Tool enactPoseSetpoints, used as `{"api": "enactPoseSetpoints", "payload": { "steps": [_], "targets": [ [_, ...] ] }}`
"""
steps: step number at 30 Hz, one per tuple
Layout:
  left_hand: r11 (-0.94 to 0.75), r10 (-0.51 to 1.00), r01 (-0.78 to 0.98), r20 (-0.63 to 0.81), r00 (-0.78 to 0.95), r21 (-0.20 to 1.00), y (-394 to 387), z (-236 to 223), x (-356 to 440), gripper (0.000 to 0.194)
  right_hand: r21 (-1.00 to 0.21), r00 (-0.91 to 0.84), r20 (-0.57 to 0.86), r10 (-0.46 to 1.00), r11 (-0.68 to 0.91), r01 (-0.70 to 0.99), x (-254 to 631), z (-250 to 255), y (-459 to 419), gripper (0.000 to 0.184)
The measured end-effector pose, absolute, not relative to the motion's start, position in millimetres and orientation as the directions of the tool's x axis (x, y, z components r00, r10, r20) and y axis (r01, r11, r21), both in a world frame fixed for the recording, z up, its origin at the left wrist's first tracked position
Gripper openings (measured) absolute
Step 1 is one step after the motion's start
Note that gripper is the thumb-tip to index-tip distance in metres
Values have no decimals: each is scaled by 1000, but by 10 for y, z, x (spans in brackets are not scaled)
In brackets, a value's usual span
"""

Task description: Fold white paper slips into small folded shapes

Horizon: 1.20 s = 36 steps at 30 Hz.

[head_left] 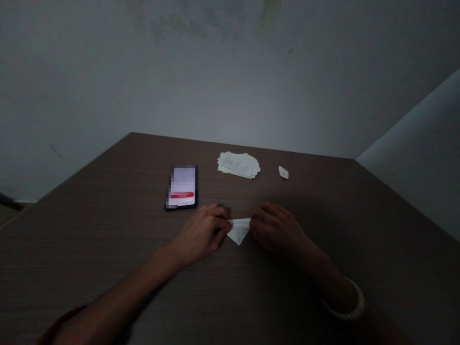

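A folded paper triangle (pixel 238 230) lay on the brown wood-grain laminate desk (pixel 108 239), directly in front of the person, with its apex pointing toward them. Its long axis followed the top edge, which ran side to side, nearly level and rising slightly to the right. The paper was thin and off-white, with faint printed lines. The left hand (pixel 199 235) stood at the triangle's left corner, and the right hand (pixel 276 230) at its right corner. The fingers (pixel 221 224) of each hand were closed on the paper at those corners. Farther along the desk lay a black smartphone (pixel 181 187) with a blurred screen, a loose stack of printed paper slips (pixel 238 165), and a small folded paper piece (pixel 283 172). A white beaded bracelet (pixel 345 302) encircled the right wrist.
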<state>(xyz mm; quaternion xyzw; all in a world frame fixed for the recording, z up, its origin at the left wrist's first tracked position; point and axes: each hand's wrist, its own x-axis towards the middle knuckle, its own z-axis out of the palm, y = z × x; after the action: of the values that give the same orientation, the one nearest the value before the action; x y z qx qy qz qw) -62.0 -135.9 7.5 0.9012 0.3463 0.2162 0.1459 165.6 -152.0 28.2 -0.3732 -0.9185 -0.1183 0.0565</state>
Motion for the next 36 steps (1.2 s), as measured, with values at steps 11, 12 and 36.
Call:
{"api": "enactPoseSetpoints", "payload": {
  "steps": [11,12,36],
  "targets": [
    [-731,680,593,286,675,338,-1377,107,-610,20,266,-746,169,644,699,664,1595,301,-1510,14],
    [-736,675,591,286,680,330,-1378,105,-612,20,268,-761,164,628,714,647,1601,307,-1506,15],
    [-795,604,551,246,758,252,-1447,194,-670,22,-149,-543,373,752,626,765,1782,245,-1638,15]
  ]
}}
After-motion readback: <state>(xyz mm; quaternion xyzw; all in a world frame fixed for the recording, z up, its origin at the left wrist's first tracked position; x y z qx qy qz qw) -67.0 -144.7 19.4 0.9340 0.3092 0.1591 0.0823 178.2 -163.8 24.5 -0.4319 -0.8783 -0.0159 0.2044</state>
